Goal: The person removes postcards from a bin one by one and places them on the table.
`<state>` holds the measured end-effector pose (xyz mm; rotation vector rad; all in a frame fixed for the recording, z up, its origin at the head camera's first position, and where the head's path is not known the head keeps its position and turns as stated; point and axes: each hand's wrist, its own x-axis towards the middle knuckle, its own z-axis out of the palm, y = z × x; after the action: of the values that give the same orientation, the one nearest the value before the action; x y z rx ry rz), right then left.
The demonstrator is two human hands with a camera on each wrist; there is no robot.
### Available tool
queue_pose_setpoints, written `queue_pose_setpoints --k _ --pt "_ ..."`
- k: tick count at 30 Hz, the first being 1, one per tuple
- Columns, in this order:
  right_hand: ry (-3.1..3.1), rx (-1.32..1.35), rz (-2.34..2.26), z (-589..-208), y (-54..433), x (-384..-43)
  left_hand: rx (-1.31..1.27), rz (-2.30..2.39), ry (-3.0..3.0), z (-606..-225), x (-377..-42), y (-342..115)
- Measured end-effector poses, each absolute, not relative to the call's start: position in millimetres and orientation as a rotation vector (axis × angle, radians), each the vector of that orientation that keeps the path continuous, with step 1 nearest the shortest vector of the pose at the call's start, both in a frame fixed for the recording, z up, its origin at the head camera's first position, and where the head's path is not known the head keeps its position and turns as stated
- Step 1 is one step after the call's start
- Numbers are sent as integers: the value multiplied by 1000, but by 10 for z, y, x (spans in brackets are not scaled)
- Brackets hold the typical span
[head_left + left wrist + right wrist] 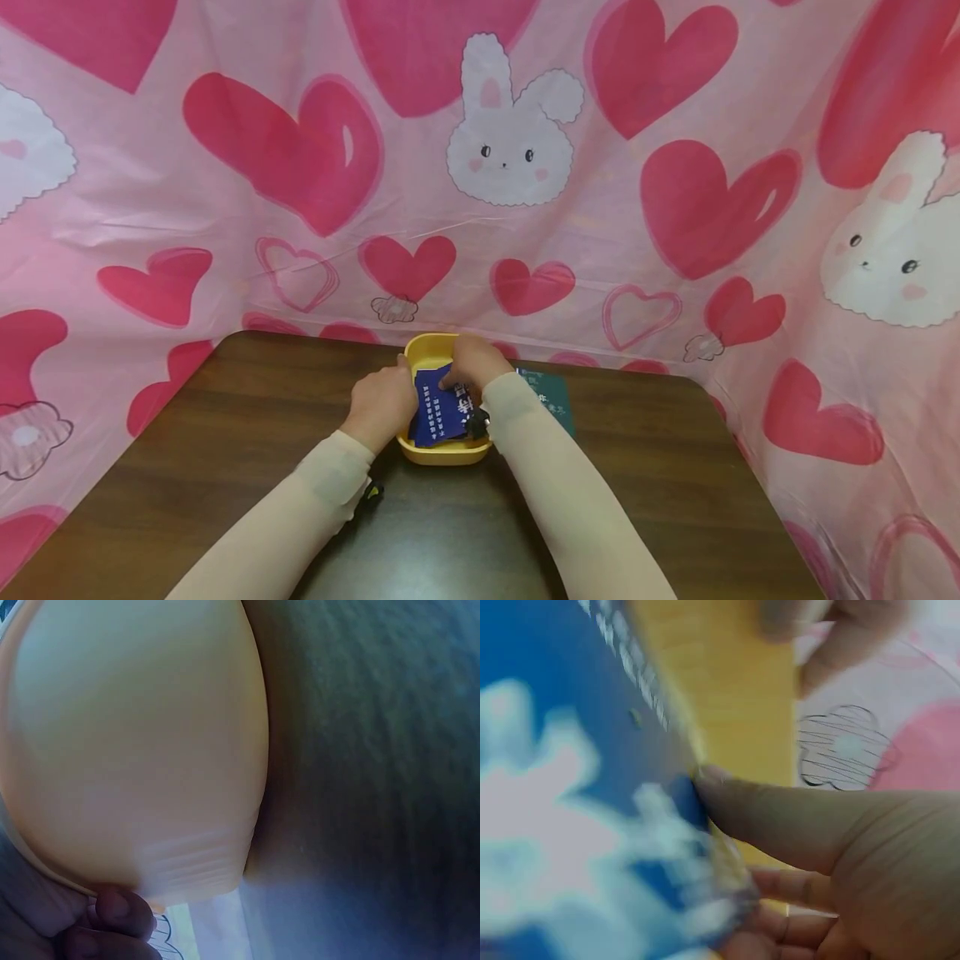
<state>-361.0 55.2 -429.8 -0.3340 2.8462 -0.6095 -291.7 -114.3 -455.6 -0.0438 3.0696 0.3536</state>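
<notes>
A yellow plastic basin [442, 457] stands on the wooden table; its smooth outer wall [135, 750] fills much of the left wrist view. My left hand [381, 404] holds the basin's left rim, with fingertips [124, 913] curled against the outside. Inside the basin lies a dark blue booklet or card [438, 408] printed with white characters, slightly askew. My right hand [480, 364] reaches over the basin and pinches the blue piece's edge, thumb [742, 806] on top and fingers beneath. Whether it is one piece or several stacked cannot be told.
A teal-green printed card or booklet [553, 398] lies on the table just right of the basin, partly behind my right forearm. A pink cloth [510, 233] with hearts and rabbits hangs behind the table's [637, 467] far edge.
</notes>
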Motion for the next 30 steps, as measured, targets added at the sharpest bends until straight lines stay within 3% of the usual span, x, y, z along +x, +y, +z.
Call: queue_pose_setpoints --k 7,19,30 --pt "2722 -309 -933 -4221 706 -3640 -71 379 3031 -4551 -2921 -1150" --pt "2781 -281 -1033 -4211 904 -3671 -63 356 3060 -4570 -2932 -1140" --pt "2611 -250 -1358 -4128 1490 -3713 -52 355 3067 -4565 -2934 -1145"
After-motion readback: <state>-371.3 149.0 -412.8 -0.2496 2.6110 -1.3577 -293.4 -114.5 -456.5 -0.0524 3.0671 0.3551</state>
